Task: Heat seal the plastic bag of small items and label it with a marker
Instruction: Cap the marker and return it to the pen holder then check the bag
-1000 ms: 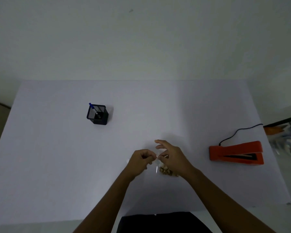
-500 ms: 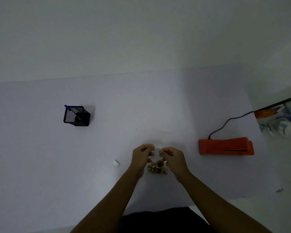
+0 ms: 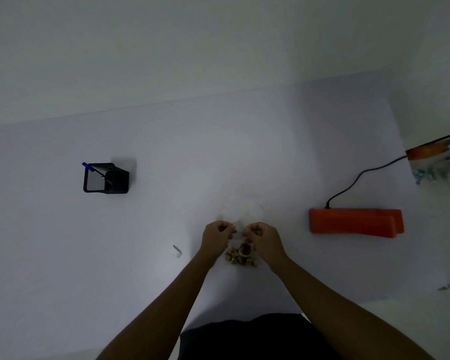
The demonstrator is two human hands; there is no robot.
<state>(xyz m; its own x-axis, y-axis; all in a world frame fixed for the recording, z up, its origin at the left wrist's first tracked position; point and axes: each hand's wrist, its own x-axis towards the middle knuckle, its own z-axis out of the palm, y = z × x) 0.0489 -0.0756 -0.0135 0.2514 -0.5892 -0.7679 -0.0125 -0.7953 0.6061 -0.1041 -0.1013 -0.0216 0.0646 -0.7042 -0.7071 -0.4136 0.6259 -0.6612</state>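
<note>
At the bottom edge, dark clothing (image 3: 244,336) is cut off by the frame, and two bare forearms reach forward from it over the white table (image 3: 63,268). Just beyond the wrists lies a small heap of brownish small items (image 3: 240,257) with one rounder, darker piece on top; what they are is too blurred to tell. They sit in the bottom of a clear plastic bag (image 3: 239,226), whose film is nearly invisible against the table, so its outline is hard to trace. The left hand (image 3: 216,237) and right hand (image 3: 264,239) meet at the bag's upper edge, near the middle of the table and close to the person. Both hands have their fingers curled in, with thumb and fingertips pinching the film between them. The knuckles hide the fingertips themselves.

Left of the hands lies a small pale scrap (image 3: 177,252), too small to identify. Far right, near the table edge, sits a dark speck (image 3: 443,287). Farther right of the hands rests an orange heat sealer (image 3: 356,223), well apart from the bag, with its black cord (image 3: 359,178) running off toward blurred clutter (image 3: 439,162) at the frame's edge. Far left stands a black pen holder (image 3: 105,178) with a blue marker (image 3: 89,167) poking out. Beyond is a plain wall (image 3: 192,48).
</note>
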